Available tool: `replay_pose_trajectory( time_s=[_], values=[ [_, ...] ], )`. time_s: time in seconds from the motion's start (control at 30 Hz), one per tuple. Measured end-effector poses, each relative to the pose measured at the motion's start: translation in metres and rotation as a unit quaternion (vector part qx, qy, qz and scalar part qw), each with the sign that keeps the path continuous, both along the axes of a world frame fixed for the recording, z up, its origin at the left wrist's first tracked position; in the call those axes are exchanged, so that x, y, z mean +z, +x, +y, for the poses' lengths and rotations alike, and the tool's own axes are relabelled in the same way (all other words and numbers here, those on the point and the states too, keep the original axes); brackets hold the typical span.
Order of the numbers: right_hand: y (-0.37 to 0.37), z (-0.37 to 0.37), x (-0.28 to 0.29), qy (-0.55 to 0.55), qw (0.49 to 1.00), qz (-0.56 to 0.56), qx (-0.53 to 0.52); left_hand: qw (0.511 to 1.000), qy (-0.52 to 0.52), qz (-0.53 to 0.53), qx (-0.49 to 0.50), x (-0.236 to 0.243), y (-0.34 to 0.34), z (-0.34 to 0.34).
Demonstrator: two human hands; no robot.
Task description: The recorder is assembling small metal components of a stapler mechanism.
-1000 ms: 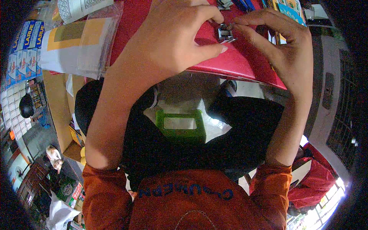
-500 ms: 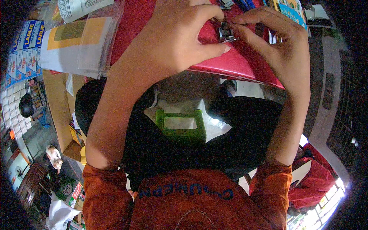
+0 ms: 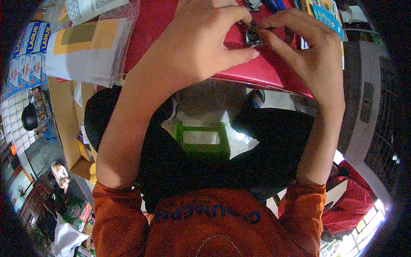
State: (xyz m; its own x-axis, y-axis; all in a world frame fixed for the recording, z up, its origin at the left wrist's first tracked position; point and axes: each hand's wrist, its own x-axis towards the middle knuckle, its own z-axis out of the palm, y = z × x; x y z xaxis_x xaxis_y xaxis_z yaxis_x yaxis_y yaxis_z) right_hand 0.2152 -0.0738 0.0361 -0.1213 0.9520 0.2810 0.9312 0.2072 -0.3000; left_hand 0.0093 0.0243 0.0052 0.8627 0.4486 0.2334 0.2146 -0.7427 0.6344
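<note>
My left hand [image 3: 205, 47] curls over the red table top [image 3: 257, 73], its index finger and thumb around a small dark metal piece [image 3: 253, 37]. My right hand [image 3: 312, 55] comes in from the right, its index finger and thumb pinched at the same piece, partly hiding it. Just beyond them lie more small metal pieces [image 3: 252, 5] and some blue items [image 3: 275, 5].
Clear bags of white and yellow sheets [image 3: 77, 64] lie left, near blue cartons [image 3: 25, 68] and a cardboard box [image 3: 62, 111]. Packets [image 3: 325, 17] lie right. A green stool [image 3: 201, 147] is between my legs, a grey panel [image 3: 359, 120] at right, a cat [image 3: 60, 173] lower left.
Both hands have shifted slightly, my left rightward and my right a little leftward. The metal piece has turned slightly between the fingers and shows less clearly.
</note>
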Motion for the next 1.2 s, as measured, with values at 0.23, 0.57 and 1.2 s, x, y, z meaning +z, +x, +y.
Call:
replay_pose_trajectory(
  time_s=[0.23,0.57,1.2],
  values=[
    [-0.001,0.0,0.0,-0.002,1.0,-0.005,-0.005,0.999,-0.011,0.031,0.005,0.01,0.004,-0.001],
    [0.019,-0.002,0.006,-0.048,0.996,0.063,-0.049,1.0,-0.02,0.008,-0.002,0.008,0.002,0.0],
    [0.003,0.01,0.013,-0.141,0.988,0.045,-0.039,1.0,-0.012,0.021,0.006,0.012,-0.003,-0.001]
  ],
)
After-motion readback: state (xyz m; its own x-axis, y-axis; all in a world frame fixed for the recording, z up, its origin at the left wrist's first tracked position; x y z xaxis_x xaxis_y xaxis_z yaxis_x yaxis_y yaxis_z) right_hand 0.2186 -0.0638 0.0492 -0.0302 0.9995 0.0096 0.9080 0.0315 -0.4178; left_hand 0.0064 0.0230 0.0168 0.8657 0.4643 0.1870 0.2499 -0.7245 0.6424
